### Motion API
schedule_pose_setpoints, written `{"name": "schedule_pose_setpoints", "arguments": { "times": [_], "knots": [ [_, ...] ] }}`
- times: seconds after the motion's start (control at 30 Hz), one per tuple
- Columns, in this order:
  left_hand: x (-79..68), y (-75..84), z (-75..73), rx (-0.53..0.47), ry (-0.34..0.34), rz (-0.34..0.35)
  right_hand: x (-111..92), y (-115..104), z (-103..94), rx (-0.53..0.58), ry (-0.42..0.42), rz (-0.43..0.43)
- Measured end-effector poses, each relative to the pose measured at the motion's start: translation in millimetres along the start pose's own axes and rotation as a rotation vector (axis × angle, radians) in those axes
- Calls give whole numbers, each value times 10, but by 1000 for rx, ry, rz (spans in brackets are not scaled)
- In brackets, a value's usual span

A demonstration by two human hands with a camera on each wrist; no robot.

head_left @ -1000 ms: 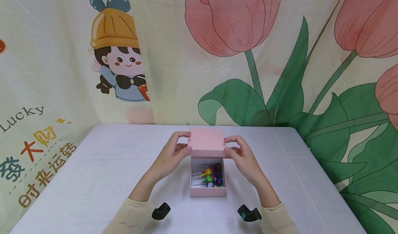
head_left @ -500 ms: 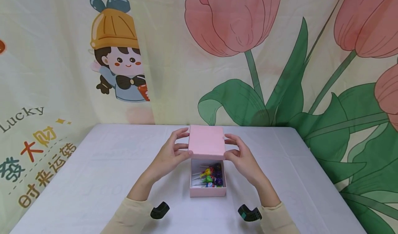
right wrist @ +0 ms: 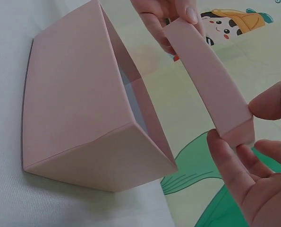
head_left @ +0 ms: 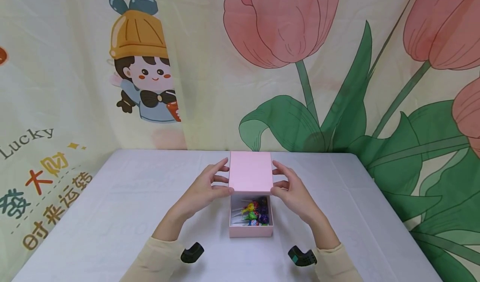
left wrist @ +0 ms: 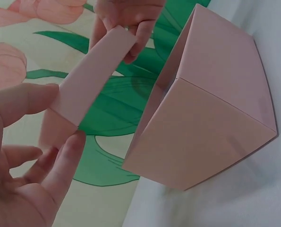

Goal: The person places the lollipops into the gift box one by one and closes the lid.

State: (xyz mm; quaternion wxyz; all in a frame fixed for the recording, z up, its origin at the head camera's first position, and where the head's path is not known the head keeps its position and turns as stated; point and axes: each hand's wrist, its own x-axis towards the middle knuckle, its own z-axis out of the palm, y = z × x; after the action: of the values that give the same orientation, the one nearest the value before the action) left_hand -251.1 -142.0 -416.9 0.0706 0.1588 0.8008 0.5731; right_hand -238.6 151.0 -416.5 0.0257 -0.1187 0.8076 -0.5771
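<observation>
A pink box lid (head_left: 250,171) hangs between my two hands, its flat top facing me in the head view. My left hand (head_left: 204,186) pinches its left side and my right hand (head_left: 294,190) its right side, thumbs at the near corners. Below and nearer me, the open pink box (head_left: 251,232) stands on the table. Several lollipops (head_left: 253,209) in coloured wrappers lie inside it, their white sticks pointing left. Both wrist views show a gap between the lid (left wrist: 90,78) and the box (right wrist: 79,90). In the head view the lid hides the box's far part.
A white cloth covers the table (head_left: 150,190). Behind it hangs a printed curtain (head_left: 202,65) with tulips and a cartoon figure. Black wrist devices (head_left: 192,253) sit beside both cream sleeves (head_left: 153,259).
The lid has tilted so that more of its top shows, and its near edge has come slightly down toward me. Both hands keep their grip; the box stays put.
</observation>
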Motion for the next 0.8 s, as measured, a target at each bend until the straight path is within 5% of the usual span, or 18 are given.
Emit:
{"name": "schedule_pose_setpoints", "arguments": {
  "times": [0.8],
  "knots": [
    [-20, 30, 33, 49, -28, -74, -57, -7, -8, -45, 14, 79]
  ]
}}
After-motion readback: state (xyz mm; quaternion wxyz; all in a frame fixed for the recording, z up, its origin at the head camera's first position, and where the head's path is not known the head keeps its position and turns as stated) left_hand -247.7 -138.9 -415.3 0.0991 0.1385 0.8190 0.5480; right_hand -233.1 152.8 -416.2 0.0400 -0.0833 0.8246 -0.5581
